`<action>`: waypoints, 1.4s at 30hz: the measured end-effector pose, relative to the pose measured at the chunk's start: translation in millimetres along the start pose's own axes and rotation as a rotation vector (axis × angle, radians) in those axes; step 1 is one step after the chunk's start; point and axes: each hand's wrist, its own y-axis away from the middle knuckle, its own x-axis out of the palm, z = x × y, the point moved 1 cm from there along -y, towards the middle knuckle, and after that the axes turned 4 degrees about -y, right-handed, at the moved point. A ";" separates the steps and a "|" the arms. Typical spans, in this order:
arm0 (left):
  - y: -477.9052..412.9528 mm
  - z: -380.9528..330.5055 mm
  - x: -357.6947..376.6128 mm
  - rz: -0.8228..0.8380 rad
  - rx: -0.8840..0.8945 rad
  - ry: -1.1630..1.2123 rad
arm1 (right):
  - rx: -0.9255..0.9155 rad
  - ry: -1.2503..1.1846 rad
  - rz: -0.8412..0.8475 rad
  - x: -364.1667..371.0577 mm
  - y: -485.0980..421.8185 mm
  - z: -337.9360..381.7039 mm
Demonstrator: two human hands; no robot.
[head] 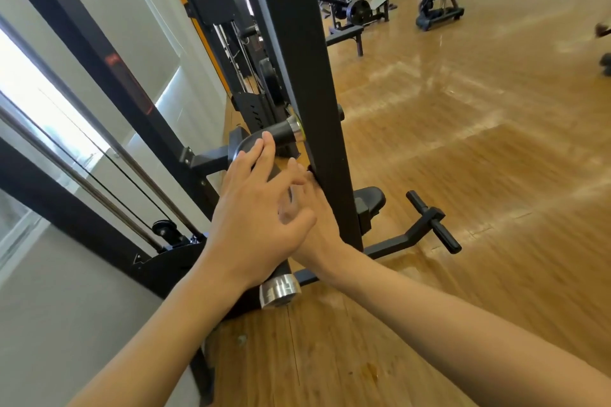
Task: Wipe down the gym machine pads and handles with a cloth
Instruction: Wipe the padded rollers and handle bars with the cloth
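A black padded roller juts left from the machine's black upright post. It bends down to a chrome end cap. My left hand lies on the pad with spread fingers, the fingertips up at the bend. My right hand is crossed under it and largely hidden, its fingers reaching to the post's edge. A small dark scrap shows between those fingertips and the post. I cannot tell whether it is a cloth. No cloth is plainly visible.
Guide rods and cables run down on the left beside a window wall. A low black foot bar with a peg handle sticks out right of the post. Benches and weight plates stand far back on the wood floor.
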 end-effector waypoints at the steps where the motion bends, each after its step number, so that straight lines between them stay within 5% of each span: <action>1: 1.9 0.8 -0.5 -0.017 0.012 0.024 | -0.011 -0.049 -0.017 1.9 6.7 -3.0; 6: 4.4 7.0 -0.7 -0.010 0.044 0.058 | -0.198 0.050 0.116 16.7 34.0 -19.9; 13: 0.3 0.7 2.4 -0.048 0.035 0.016 | 0.019 -0.212 -0.111 4.5 10.1 -6.6; 17: 5.7 2.5 -2.6 -0.038 0.010 0.041 | -0.126 -0.133 -0.297 11.4 69.6 -17.3; 26: 6.5 -11.0 -3.0 -0.041 0.010 0.083 | -0.084 -0.159 -0.246 7.1 43.5 -15.7; 31: 11.8 -7.9 -4.4 -0.020 -0.011 0.123 | -0.235 -0.162 -0.337 22.6 95.6 -37.0; 37: 13.4 -16.4 -1.7 -0.013 0.000 0.089 | 0.003 -0.233 -0.294 -5.1 44.7 -11.3; 42: 19.9 -18.2 -6.6 0.007 -0.012 0.111 | -0.064 -0.214 -0.357 7.1 87.9 -12.8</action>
